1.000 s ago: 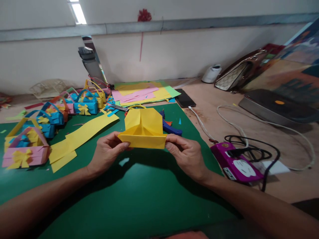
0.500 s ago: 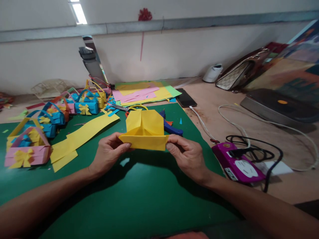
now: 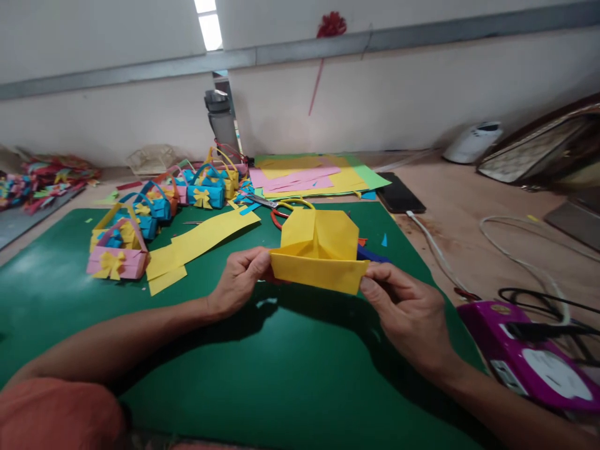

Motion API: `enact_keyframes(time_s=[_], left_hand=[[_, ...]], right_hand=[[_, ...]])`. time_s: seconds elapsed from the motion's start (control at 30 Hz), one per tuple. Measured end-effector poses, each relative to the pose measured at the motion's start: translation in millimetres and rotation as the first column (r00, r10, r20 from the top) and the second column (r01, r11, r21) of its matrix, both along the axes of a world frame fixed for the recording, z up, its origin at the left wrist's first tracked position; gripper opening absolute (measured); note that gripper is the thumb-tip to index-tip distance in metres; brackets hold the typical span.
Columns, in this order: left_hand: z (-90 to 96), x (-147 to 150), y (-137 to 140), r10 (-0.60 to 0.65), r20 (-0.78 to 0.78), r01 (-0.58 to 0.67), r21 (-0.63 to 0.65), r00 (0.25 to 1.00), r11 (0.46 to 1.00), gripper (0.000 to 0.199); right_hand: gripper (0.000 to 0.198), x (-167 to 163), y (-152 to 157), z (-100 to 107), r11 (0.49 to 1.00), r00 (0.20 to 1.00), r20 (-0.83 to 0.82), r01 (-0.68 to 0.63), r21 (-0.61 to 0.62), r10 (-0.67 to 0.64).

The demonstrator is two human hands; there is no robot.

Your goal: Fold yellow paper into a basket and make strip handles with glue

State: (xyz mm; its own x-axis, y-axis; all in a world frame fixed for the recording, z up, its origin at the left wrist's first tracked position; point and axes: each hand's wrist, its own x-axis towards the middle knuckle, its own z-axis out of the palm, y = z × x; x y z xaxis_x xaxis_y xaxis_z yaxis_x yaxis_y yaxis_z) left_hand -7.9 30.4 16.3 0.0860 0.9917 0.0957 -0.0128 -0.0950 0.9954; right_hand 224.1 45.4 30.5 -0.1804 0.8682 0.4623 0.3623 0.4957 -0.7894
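Left grip (image 3: 238, 282), right grip (image 3: 415, 306): both pinching 1 folded yellow paper (image 3: 319, 274) | 1 phone (image 3: 400, 192)

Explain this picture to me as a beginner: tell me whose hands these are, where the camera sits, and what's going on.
There's no machine here. A person works with two bare hands, and a camera on their head looks forward and down. The left hand and right hand pinch opposite ends of folded yellow paper, held above a green mat. To the left are yellow paper strips and small paper baskets. Beyond lie scissors and colored sheets.
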Motion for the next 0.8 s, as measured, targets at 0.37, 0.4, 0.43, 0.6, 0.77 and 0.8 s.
enact_keyframes(time_s=[0.37, 0.4, 0.43, 0.6, 0.77, 0.8], left_hand=[[1.8, 0.2, -4.6, 0.071, -0.298, 0.013, 0.269, 0.952, 0.963, 0.030], [1.5, 0.2, -4.6, 0.075, -0.299, 0.009, 0.269, 0.951, 0.963, 0.029], [1.2, 0.3, -4.5, 0.074, -0.287, 0.002, 0.256, 0.955, 0.967, 0.026], [1.2, 0.1, -5.0, 0.019, -0.200, 0.002, 0.107, 0.980, 0.994, 0.024], [1.0, -0.7, -6.9, 0.024, -0.196, -0.006, 0.087, 0.980, 0.996, 0.023], [0.6, -0.5, -7.1, 0.019, -0.176, -0.006, 0.075, 0.984, 0.997, 0.021]], right_hand=[[0.006, 0.4, 1.0, -1.3, 0.997, 0.998, 0.016, 0.065, -0.047, -0.065], [0.006, 0.1, 1.2, -1.3, 0.997, 0.998, 0.016, 0.068, -0.044, -0.068], [0.006, -0.4, 1.3, -1.2, 0.997, 0.997, 0.017, 0.070, -0.039, -0.070], [0.008, -2.8, -1.0, 0.1, 0.997, 0.997, 0.036, 0.074, -0.020, -0.073], [0.011, -3.3, -2.7, 1.2, 0.998, 0.996, 0.052, 0.064, 0.017, -0.065], [0.011, -3.2, -2.6, 1.1, 0.998, 0.996, 0.052, 0.065, 0.021, -0.066]])
